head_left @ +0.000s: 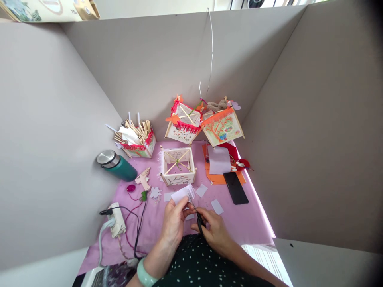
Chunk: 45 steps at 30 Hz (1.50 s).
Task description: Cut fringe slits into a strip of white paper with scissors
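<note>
My left hand (174, 221) pinches a pale lavender piece of paper (181, 194), whose right end is cut into thin strips. My right hand (214, 230) is closed around the black handles of a pair of scissors (200, 223). The scissors' blades point up toward the strips at the paper's right edge; whether they touch it is hard to make out. Just beyond my hands stands an open box-shaped lantern frame (178, 179) with white paper sides, crossed sticks and a pale fringe. Small paper rectangles (201, 190) lie around my hands.
At left are a teal bottle (123, 169), a pink glue gun (143, 178), a power strip (118, 223) with cables, and a box of sticks (140, 137). Two decorated lanterns (223, 126) hang behind. A black phone (235, 188) lies right, beside orange paper (220, 179). Grey panels enclose the table.
</note>
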### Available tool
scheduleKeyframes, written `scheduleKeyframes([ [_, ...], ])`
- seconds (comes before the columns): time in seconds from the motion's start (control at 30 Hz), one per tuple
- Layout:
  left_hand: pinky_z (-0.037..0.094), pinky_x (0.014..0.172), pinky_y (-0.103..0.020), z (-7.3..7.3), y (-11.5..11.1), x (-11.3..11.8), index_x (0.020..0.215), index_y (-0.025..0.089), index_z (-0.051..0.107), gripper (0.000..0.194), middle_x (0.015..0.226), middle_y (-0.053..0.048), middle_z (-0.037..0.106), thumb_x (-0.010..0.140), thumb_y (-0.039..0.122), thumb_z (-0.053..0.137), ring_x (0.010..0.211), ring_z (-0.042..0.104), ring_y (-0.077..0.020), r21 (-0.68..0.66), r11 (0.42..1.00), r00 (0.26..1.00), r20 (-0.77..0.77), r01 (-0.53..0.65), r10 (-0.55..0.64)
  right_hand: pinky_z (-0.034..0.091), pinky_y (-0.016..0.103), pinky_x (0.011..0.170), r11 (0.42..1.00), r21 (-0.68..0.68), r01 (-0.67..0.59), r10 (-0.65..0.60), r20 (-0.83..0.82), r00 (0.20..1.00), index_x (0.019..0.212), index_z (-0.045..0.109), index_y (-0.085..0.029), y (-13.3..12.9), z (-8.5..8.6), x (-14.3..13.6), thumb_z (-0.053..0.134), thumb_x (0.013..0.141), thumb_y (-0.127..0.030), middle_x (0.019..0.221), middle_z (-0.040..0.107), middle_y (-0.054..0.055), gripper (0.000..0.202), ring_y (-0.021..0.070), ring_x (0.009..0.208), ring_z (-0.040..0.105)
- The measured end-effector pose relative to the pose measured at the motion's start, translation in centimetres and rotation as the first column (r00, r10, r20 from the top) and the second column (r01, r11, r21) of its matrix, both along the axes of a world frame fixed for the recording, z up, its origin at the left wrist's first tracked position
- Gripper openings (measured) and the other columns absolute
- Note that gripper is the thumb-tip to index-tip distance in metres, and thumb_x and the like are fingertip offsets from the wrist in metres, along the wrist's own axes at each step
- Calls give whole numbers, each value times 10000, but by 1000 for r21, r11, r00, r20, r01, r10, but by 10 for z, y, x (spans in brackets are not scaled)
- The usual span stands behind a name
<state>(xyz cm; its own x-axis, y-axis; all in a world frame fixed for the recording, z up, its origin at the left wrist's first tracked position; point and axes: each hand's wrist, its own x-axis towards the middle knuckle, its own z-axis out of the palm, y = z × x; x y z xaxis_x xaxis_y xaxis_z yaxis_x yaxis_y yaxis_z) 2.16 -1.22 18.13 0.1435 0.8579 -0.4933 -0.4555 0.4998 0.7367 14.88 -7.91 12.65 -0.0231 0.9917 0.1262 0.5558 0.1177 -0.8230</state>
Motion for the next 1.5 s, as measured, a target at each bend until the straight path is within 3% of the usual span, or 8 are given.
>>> scheduleKeyframes([
  [1.03,515,585,-267,2,0,1,806,129,640,308,603,1,629,621,308,810,563,595,-134,15,1000,999,-49,-5,6,449,282,618,998,56,43,-45,30,999,1092,656,-166,1,-5,0,559,919,-424,731,671,50,325,178,654,584],
  [1.5,504,550,-234,10,10,-3,843,130,644,311,639,9,634,618,265,812,546,580,-106,27,997,997,-6,-76,77,467,302,655,999,-23,-43,43,13,999,1110,654,-164,-1,0,2,614,877,-408,772,679,61,340,195,691,593],
])
